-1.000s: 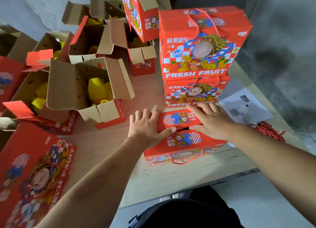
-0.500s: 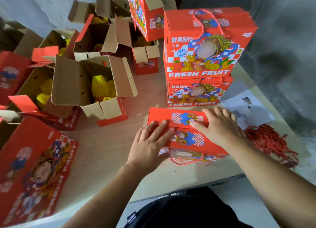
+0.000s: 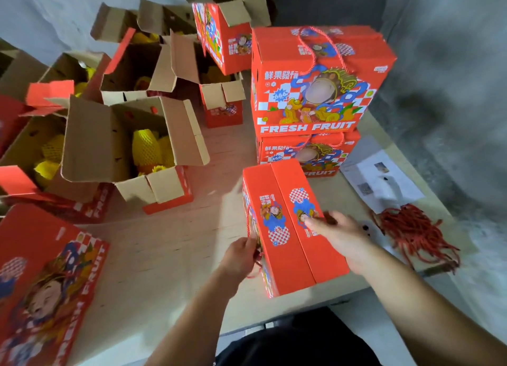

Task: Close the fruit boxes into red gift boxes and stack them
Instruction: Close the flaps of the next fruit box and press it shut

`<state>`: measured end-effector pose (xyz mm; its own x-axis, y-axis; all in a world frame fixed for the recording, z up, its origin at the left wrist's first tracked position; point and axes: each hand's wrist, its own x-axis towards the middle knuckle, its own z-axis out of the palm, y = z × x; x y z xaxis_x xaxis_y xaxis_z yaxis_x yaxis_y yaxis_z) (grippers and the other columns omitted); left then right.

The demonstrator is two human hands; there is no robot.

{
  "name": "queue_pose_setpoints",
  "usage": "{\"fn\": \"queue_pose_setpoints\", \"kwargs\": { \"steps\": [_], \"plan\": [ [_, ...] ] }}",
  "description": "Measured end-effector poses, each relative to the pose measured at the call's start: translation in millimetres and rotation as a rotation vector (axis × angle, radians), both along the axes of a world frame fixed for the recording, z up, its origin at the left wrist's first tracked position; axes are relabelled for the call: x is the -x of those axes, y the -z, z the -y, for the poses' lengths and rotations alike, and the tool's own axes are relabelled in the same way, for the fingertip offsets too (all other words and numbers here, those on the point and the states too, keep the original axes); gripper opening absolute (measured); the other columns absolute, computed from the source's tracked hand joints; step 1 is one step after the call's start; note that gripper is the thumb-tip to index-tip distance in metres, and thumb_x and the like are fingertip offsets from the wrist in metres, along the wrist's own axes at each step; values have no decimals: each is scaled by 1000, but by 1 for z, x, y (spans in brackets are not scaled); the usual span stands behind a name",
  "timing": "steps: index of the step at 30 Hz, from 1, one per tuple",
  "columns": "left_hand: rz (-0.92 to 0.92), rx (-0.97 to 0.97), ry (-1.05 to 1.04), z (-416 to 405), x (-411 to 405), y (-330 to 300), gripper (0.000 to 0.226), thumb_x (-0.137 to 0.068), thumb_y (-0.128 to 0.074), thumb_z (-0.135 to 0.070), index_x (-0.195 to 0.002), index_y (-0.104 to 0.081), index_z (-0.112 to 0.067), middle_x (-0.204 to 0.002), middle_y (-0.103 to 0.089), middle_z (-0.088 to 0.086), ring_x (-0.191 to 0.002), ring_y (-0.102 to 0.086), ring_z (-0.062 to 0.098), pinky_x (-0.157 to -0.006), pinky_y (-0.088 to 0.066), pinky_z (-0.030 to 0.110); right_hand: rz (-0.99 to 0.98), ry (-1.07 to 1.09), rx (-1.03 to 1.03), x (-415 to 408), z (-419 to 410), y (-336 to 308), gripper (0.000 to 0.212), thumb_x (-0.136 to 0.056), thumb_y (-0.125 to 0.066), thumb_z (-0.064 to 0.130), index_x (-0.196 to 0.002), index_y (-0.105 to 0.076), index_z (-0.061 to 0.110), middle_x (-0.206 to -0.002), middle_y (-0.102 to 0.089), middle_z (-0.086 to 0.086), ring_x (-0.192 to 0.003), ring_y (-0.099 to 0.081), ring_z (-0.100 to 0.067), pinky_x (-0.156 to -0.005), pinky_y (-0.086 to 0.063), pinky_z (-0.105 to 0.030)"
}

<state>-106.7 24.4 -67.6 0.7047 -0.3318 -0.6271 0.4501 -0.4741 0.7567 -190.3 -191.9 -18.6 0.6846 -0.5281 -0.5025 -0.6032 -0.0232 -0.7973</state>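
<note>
Resting across the top flaps of the closed red cardboard gift box (image 3: 288,223), the right hand (image 3: 340,236) lay flat, fingers straight and pressing on it rather than gripping. The left hand (image 3: 241,256) was curled against the box's left face, pinching the red cord handle (image 3: 251,245) there. Half a second earlier the box had lain broadside near the desk's front edge with both palms on its lid; now it was turned so its long side ran away from the person, seam between the flaps shut. That suggested closing was finished and the box was being readied for lifting. It sat on the pale wooden desk (image 3: 170,250), just in front of the stack of two closed red gift boxes (image 3: 315,91), its likely destination. Further left, several open brown-flapped boxes of yellow net-wrapped fruit (image 3: 145,151) awaited closing. To the right lay a bundle of red cords (image 3: 414,228) beside a white paper sheet (image 3: 384,179).
</note>
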Motion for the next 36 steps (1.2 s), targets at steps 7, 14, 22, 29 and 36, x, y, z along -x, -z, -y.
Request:
{"fn": "queue_pose_setpoints", "kwargs": {
  "steps": [7, 14, 22, 29, 36],
  "plan": [
    [280, 596, -60, 16, -21, -118, 46, -109, -48, -41, -69, -50, -18, -59, -44, -8, -53, -39, 9, -51, -35, 21, 475, -221, 26, -25, -67, -53, 19, -90, -67, 36, -100, -69, 21, -94, -75, -3, -87, -65, -4, -76, -55, -37],
    [742, 281, 204, -2, -33, -155, 50, -100, -51, -66, -86, -69, -22, -71, -65, -9, -67, -61, 6, -64, -51, 33, 488, -101, -301, -39, -51, -108, 28, -87, -69, 31, -71, -57, 13, -58, -47, -4, -60, -45, -20, -65, -33, -37],
    [479, 244, -322, -34, -51, -109, 13, -106, -58, -34, -107, -70, -28, -94, -68, -15, -84, -59, -1, -74, -46, 17, 643, -112, -324, -50, -21, -159, 29, -88, -63, 34, -63, -53, 25, -58, -36, 2, -55, -37, -18, -63, -40, -31],
    [365, 233, -250, -14, -29, -78, 4, -103, -62, -26, -104, -66, -26, -101, -69, -11, -89, -62, 4, -72, -47, 12, 480, -190, -25, -32, 5, -142, 54, -93, -59, 35, -46, -38, 19, -45, -26, -3, -47, -32, -22, -76, -33, -45],
    [553, 13, -55, 22, -53, -61, 54, -100, -66, -34, -147, -46, -18, -130, -59, 1, -121, -60, 22, -104, -51, 45, 395, -421, 309, -18, 20, -108, 39, -92, -57, 52, -64, -64, 26, -57, -61, 0, -50, -54, -3, -53, -39, -16]
  ]
}}
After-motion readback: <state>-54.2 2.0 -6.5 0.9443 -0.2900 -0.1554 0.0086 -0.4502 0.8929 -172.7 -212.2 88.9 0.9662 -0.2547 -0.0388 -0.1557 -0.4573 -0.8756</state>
